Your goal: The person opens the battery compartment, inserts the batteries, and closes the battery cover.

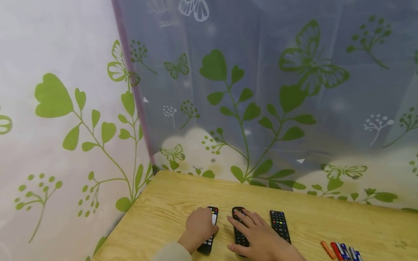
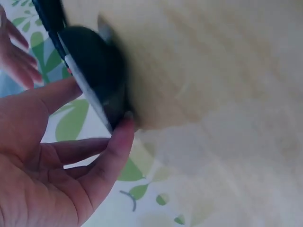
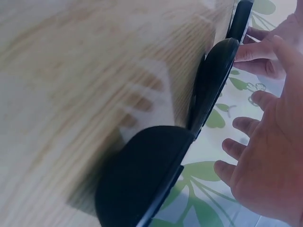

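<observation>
Three black remote controls lie side by side on the wooden table. The left remote [image 1: 205, 248] is under my left hand [image 1: 200, 225], which grips it by its long edges. In the left wrist view, thumb and fingers of the left hand [image 2: 61, 156] hold that remote [image 2: 97, 75] from both sides. My right hand [image 1: 261, 232] is spread over the middle remote [image 1: 240, 235], covering part of its keys. Its fingers look straight and apart in the right wrist view, beside the middle remote [image 3: 213, 80]. The right remote [image 1: 279, 223] lies partly behind the right hand.
Several pens and markers, among them an orange pen [image 1: 327, 250] and a red marker [image 1: 336, 251], lie at the table's near right. Patterned curtains [image 1: 228, 108] with green leaves and butterflies hang along the back and left of the wooden table [image 1: 183, 192].
</observation>
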The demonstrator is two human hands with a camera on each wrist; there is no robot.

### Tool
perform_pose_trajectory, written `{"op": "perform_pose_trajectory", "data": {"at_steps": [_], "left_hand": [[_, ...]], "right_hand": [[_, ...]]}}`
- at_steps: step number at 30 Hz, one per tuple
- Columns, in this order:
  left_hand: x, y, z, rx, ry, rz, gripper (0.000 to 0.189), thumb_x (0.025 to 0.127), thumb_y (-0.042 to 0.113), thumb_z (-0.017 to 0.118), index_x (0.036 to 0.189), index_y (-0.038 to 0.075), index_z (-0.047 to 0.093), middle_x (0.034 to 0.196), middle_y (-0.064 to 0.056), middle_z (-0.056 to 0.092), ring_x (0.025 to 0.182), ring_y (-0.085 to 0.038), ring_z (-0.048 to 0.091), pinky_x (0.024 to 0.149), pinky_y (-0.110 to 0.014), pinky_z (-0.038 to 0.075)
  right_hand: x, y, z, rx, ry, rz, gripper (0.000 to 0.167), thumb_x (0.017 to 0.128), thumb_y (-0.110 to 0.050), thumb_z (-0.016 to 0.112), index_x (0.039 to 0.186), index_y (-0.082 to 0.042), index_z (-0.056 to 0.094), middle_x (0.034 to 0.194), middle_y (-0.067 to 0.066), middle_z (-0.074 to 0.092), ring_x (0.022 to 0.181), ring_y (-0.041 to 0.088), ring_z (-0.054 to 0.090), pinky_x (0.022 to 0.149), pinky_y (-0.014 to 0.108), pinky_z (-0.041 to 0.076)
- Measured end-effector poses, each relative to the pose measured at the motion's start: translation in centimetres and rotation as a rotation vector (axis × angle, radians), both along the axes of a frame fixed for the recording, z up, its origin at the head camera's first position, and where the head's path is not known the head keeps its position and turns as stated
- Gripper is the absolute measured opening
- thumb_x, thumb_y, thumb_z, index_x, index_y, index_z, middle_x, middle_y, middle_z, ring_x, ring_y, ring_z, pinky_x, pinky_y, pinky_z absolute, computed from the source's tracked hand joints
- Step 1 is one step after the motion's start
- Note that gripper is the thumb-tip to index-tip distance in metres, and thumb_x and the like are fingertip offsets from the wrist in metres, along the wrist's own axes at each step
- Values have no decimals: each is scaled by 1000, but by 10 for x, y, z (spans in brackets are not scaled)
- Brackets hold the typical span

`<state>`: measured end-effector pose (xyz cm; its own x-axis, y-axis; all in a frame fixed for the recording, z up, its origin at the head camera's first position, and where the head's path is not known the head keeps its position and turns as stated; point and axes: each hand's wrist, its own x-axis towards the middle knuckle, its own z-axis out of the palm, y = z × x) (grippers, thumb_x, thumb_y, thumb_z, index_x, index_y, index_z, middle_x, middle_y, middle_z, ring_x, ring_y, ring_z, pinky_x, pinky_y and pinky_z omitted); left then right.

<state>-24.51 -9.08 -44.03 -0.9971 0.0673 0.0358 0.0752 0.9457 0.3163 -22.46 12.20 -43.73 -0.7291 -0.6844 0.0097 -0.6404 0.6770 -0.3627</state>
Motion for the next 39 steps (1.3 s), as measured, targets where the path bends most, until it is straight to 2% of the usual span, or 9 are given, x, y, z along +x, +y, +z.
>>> {"op": "perform_pose_trajectory", "data": {"at_steps": [7, 17, 20, 24, 25, 27, 29, 32, 39], "left_hand": [[-6, 3, 11, -1, -33, 2, 34, 61, 19, 86, 79, 3, 62, 67, -5, 55, 59, -22, 54, 52, -37, 51], [-8, -9, 9, 107, -68, -6, 39, 57, 20, 85, 78, 3, 57, 67, -5, 52, 59, -21, 50, 52, -35, 49], [-9, -17, 8, 213, -109, -19, 36, 62, 23, 83, 70, 6, 52, 61, -2, 48, 53, -17, 45, 46, -30, 42], [-7, -27, 5, 377, -155, -35, 34, 70, 24, 78, 65, 9, 48, 59, 0, 45, 50, -13, 40, 43, -25, 35], [-6, -29, 5, 427, -167, -42, 31, 71, 23, 77, 67, 8, 50, 60, 0, 46, 50, -13, 41, 42, -25, 36], [-5, -33, 6, 545, -206, -54, 26, 74, 20, 75, 79, 4, 55, 70, -4, 54, 56, -15, 50, 45, -28, 46], [-5, -36, 8, 677, -248, -61, 28, 75, 16, 73, 91, -1, 57, 80, -9, 58, 61, -18, 56, 49, -31, 53], [-4, -40, 14, 849, -295, -69, 32, 78, 14, 71, 101, -4, 57, 88, -13, 59, 66, -20, 59, 54, -34, 57], [-3, -45, 30, 1103, -222, -164, 45, 82, 10, 70, 118, -6, 48, 102, -16, 52, 75, -20, 62, 69, -39, 59]], "right_hand": [[-1, 4, -2, -6, 5, 3, 70, 93, -61, 44, 150, -22, 33, 154, 12, 26, 137, 39, 25, 106, 62, 23], [0, 5, -1, -25, -9, 18, 70, 93, -62, 43, 150, -23, 32, 154, 12, 26, 137, 39, 24, 106, 63, 23], [1, 5, 3, -33, -2, 11, 69, 94, -62, 43, 150, -24, 31, 153, 11, 27, 137, 39, 26, 105, 63, 25], [4, 7, 6, -69, -46, -13, 67, 94, -59, 44, 151, -26, 29, 153, 10, 27, 136, 38, 27, 102, 63, 28], [4, 7, 7, -80, -60, -21, 68, 94, -59, 44, 151, -26, 29, 154, 10, 26, 136, 37, 27, 102, 63, 29], [6, 8, 8, -102, -92, -38, 69, 94, -60, 44, 151, -27, 26, 154, 9, 26, 136, 36, 27, 100, 64, 31], [7, 8, 9, -114, -95, -49, 70, 93, -62, 42, 152, -28, 25, 154, 8, 25, 137, 35, 27, 99, 63, 33], [8, 7, 13, -130, -76, -51, 70, 93, -64, 40, 152, -28, 24, 154, 6, 26, 136, 34, 29, 98, 62, 35], [14, 9, 21, -139, -35, -87, 73, 92, -67, 38, 151, -26, 26, 153, 2, 28, 135, 31, 31, 97, 58, 38]]}}
